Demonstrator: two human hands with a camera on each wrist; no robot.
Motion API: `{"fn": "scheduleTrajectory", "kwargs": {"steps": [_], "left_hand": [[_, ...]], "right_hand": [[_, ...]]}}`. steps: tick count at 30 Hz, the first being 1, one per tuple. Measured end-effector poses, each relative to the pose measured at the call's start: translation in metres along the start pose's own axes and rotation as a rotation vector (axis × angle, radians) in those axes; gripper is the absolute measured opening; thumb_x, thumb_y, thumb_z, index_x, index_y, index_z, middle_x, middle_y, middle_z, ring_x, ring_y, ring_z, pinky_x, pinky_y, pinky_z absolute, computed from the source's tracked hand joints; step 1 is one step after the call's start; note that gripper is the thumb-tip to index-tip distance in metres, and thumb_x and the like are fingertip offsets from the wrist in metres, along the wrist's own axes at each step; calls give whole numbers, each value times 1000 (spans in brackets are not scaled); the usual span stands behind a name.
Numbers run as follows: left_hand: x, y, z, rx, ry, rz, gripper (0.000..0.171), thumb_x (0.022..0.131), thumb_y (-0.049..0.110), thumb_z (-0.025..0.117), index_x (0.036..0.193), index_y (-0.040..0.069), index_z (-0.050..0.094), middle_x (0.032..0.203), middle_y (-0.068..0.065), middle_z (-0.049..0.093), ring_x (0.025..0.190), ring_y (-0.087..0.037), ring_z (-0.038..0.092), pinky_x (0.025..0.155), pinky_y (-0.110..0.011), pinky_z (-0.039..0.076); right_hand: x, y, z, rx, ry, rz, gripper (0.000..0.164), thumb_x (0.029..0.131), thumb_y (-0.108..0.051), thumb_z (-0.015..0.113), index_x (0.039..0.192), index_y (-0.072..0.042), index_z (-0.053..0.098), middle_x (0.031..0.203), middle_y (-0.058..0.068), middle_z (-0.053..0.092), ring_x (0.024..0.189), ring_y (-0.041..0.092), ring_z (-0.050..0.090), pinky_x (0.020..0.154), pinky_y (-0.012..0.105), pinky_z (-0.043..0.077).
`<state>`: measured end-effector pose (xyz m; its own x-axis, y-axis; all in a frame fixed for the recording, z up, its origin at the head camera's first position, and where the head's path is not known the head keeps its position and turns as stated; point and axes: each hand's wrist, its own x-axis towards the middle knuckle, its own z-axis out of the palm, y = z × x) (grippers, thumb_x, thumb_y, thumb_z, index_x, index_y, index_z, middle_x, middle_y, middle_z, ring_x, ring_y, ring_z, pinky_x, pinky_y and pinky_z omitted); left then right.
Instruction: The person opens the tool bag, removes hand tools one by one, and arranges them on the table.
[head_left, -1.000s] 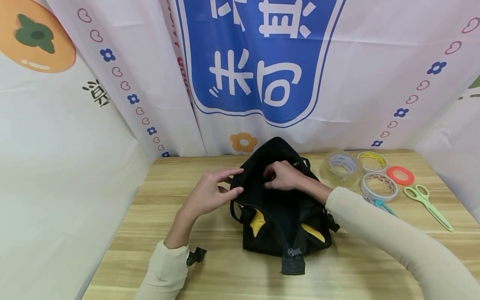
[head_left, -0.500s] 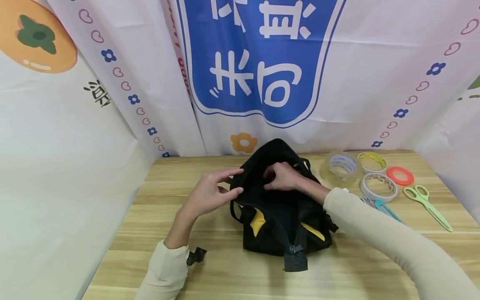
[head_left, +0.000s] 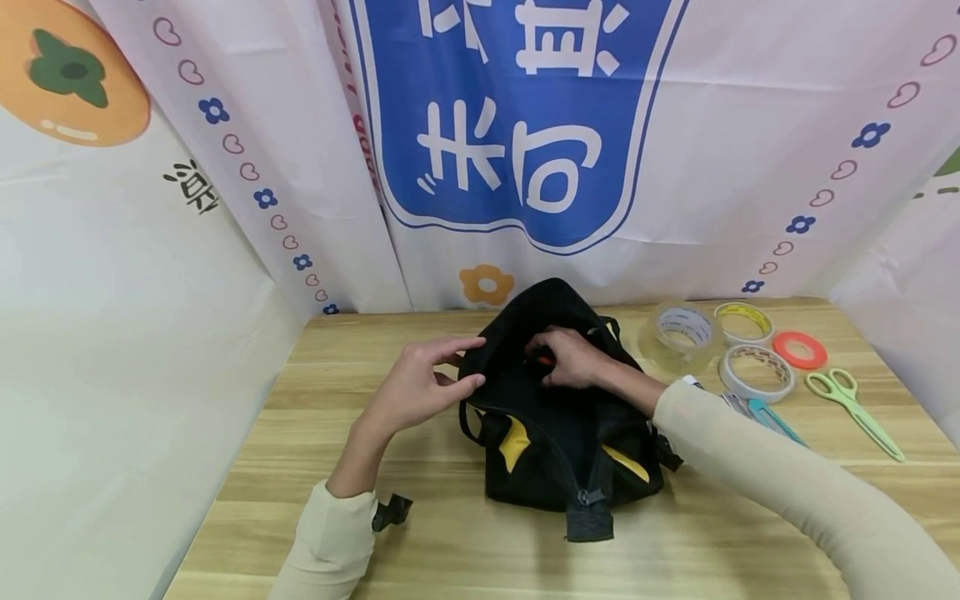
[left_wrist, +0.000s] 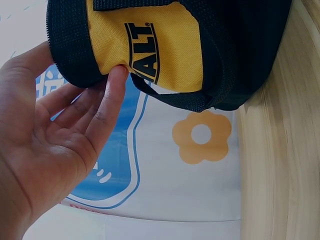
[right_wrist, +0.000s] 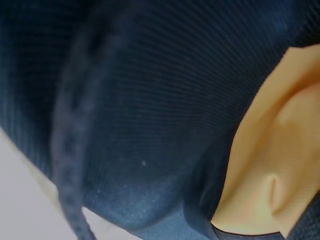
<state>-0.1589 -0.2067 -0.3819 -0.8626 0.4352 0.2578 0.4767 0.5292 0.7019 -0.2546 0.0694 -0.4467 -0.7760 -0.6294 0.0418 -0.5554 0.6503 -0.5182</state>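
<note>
A black and yellow tool bag [head_left: 540, 479] stands on the table with its top unzipped and spread wide. My left hand [head_left: 423, 387] holds the bag's left rim, thumb on one side and fingers on the other. In the left wrist view, a fingertip of the left hand [left_wrist: 65, 125] touches the yellow lettered panel [left_wrist: 175, 45]. Inside the bag, the curled fingers of my right hand [head_left: 573, 358] hold a small black-and-red thing [head_left: 546, 358], mostly hidden. Only the bag's dark cloth [right_wrist: 150, 125] and a yellow panel [right_wrist: 275, 150] fill the right wrist view.
Right of the bag lie a clear tape roll [head_left: 678, 333], several other rolls including a red one [head_left: 800, 350], a teal utility knife [head_left: 772, 417] and green scissors [head_left: 858, 412]. A printed cloth [head_left: 712, 183] hangs behind the wooden table [head_left: 450, 533].
My right hand has shifted slightly right and toward me within the bag, and the red part by its fingers shows more clearly. The left hand stays at the rim.
</note>
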Motion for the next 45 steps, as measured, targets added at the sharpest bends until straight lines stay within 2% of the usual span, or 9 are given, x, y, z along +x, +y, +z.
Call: {"fn": "scheduleTrajectory", "kwargs": {"steps": [4,9,18,24,31,37,45], "left_hand": [[0,0,0,5,2,1,47,96,13,80,142,9,70,143,-13,71,112,-30,76,79,-26,67],[0,1,-1,15,1,-1,47,96,14,80,142,9,71,143,-12,71,113,-30,76,79,-26,67],[-1,1,-2,19,-1,4,46,96,13,80,141,8,71,142,-13,72,112,-30,76,77,-24,67],[-1,0,-1,19,-4,-2,46,96,14,80,142,9,71,142,-13,71,114,-31,75,77,-24,66],[0,1,-1,11,1,-3,46,96,14,80,141,9,71,142,-13,71,114,-31,75,77,-24,66],[0,1,0,-1,-1,-9,46,96,13,80,141,8,71,142,-13,71,113,-31,76,78,-25,67],[2,0,0,-25,-4,-8,46,97,13,80,142,8,70,143,-13,71,111,-30,77,82,-29,68]], "right_hand": [[0,1,1,10,-9,22,53,84,-9,89,132,-2,69,133,19,70,124,37,65,107,54,54],[0,3,5,40,-16,48,55,85,-12,90,134,1,68,131,21,71,117,36,69,104,52,57],[0,5,11,49,-77,29,35,85,-6,87,118,-2,76,111,12,78,107,30,72,97,46,60],[-2,1,12,94,-92,9,31,89,-10,86,118,-5,78,108,8,80,103,25,73,94,43,61],[-7,-6,3,206,-63,21,31,90,-14,86,120,-8,80,108,4,81,97,16,76,88,35,64],[-13,-14,-9,311,-36,34,34,93,-14,84,125,-7,77,114,6,81,102,18,77,91,36,65],[-29,-28,-29,309,62,60,40,94,-23,85,132,-12,77,120,5,80,102,16,76,91,38,64]]}}
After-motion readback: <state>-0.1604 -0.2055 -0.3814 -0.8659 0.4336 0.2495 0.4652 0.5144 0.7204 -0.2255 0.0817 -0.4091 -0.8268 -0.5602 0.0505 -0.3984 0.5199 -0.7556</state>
